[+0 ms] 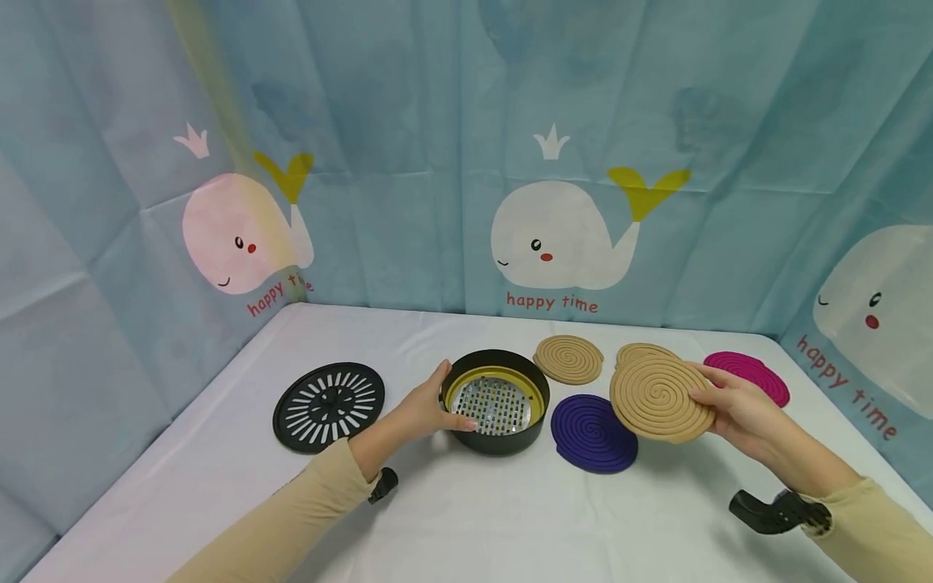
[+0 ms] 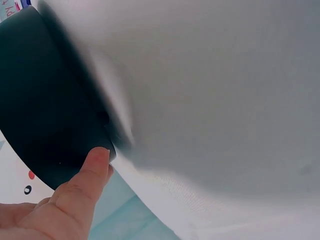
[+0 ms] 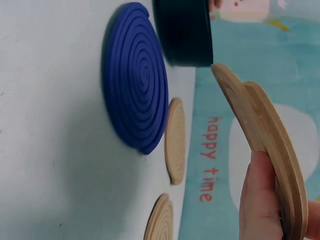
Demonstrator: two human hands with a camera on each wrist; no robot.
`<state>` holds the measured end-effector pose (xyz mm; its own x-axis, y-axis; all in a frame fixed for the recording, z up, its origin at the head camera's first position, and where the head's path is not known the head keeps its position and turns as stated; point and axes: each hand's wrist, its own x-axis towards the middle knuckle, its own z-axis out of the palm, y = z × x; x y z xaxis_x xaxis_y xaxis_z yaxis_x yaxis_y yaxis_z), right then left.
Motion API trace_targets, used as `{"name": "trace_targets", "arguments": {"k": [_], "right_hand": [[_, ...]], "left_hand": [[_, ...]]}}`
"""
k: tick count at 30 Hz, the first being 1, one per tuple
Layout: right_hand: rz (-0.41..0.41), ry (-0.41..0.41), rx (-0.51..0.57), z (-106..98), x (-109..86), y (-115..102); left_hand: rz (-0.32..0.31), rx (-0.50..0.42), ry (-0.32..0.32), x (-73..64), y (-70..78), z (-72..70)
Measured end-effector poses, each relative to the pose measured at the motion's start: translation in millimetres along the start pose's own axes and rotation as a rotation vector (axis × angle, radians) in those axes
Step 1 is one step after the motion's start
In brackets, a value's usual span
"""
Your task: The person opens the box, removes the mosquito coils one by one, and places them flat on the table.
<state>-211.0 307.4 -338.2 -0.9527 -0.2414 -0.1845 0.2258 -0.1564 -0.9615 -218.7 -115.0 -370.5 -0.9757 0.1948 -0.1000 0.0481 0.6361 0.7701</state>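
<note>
My left hand (image 1: pixel 419 410) grips the left side of a round black mosquito coil holder (image 1: pixel 503 443), thumb at the near rim and fingers round the outer wall. Inside it show a yellow ring (image 1: pixel 535 402) and a perforated metal plate (image 1: pixel 492 405). My right hand (image 1: pixel 739 409) pinches a tan mosquito coil (image 1: pixel 659 397) by its right edge, raised over the table. Edge-on in the right wrist view, the held coil (image 3: pixel 267 135) looks double-layered. A dark blue mosquito coil (image 1: pixel 594 436) lies below and left of it, right of the holder.
A slotted black lid (image 1: pixel 328 407) lies left of the holder on the white-covered table (image 1: pixel 466 518). Toward the back lie one tan coil (image 1: pixel 568 359), another tan coil (image 1: pixel 645 351) partly hidden behind the held one, and a magenta coil (image 1: pixel 747 376). A whale-print curtain (image 1: pixel 437 162) hangs behind.
</note>
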Motion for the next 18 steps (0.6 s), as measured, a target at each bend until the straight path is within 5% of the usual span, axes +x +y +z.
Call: {"name": "trace_targets", "arguments": {"k": [7, 18], "right_hand": [[0.011, 0.056, 0.056, -16.0, -4.2, 6.7], [-0.010, 0.013, 0.085, -35.4, -8.2, 11.7]], "left_hand": [[0.008, 0.002, 0.004, -0.4, -0.4, 0.5], [0.009, 0.004, 0.007, 0.9, -0.4, 0.1]]}}
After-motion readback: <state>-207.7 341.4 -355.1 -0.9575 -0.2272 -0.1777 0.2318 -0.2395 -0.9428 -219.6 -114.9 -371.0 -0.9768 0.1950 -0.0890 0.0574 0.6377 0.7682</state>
